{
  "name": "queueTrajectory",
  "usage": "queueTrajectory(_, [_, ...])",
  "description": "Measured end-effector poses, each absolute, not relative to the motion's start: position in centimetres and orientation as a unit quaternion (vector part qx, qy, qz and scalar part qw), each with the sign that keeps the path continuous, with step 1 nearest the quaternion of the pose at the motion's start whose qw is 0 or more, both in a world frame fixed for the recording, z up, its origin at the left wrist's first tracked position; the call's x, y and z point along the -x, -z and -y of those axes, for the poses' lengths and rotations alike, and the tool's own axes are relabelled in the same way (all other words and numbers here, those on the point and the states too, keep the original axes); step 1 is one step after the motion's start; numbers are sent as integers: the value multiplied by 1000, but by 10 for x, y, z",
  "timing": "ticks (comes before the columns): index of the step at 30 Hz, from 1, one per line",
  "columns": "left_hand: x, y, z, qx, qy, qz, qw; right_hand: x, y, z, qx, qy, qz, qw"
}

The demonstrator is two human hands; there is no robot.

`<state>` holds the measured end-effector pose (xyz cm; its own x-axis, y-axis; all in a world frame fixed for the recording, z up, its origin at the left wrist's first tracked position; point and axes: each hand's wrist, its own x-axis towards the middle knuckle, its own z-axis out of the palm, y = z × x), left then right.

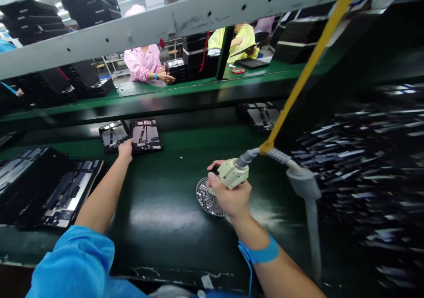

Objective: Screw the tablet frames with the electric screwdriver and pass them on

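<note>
Tablet chassis: the open tablet chassis (145, 135) lies flat on the green belt (159, 209), at the far reach of the left hand (126, 150), whose fingers rest on its near left corner; whether they pinch the edge or only press on it cannot be told.
Long axis: it runs roughly left to right across the belt, crosswise to the outstretched left forearm.
Neighbour: a second chassis (113, 135) lies touching or just beside it, to the left of the left hand.
Nearer hand: the left; the right hand (230, 194) is well apart, nearer the body and to the right.
Right grip: closed around an electric screwdriver (232, 173), tip pointing down and hidden behind the hand.
Under the right hand: a round perforated screw tray (206, 198), partly covered by the hand.
Tool lines: a grey hose (303, 183) and a yellow cable (308, 66) rise rightward from the screwdriver.
Between the hands: bare belt with a small speck, nothing blocking.
Further left: stacked black trays (62, 192) of parts.
Beyond: a person in pink (142, 62) and a person in yellow (240, 37) work at the far bench.
</note>
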<state>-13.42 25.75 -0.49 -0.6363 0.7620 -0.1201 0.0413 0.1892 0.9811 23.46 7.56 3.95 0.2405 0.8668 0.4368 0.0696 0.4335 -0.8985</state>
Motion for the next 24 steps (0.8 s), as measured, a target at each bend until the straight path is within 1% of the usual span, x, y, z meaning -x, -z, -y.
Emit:
queueTrajectory(3, [153, -5, -255, -258, -566, -705, 340, -234, -38, -78, 442, -293, 533, 659])
queueTrajectory(8, [172, -21, -252, -237, -593, -691, 338, -236, -41, -80, 447, -281, 536, 659])
queueTrajectory(14, [165, -25, -226, -239, -620, -653, 364, -234, -40, -80, 439, -286, 538, 660])
queueTrajectory(19, [124, -10, -150, -256, -612, -622, 415, -231, -41, -78, 436, -290, 533, 664])
queueTrajectory(24, [70, 10, -48, -285, -547, -609, 499, -230, -43, -76, 428, -296, 527, 673])
